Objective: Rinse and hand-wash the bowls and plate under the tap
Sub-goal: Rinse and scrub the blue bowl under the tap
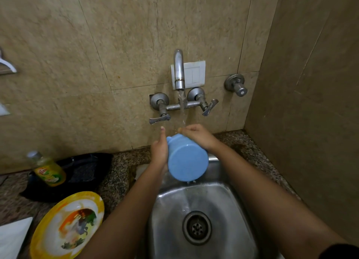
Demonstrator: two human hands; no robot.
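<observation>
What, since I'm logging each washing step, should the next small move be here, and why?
Probably rotate the blue bowl a little between the left hand and right hand, so the tap stream reaches more of it: water lands only by its far rim, while its base faces the camera.
</observation>
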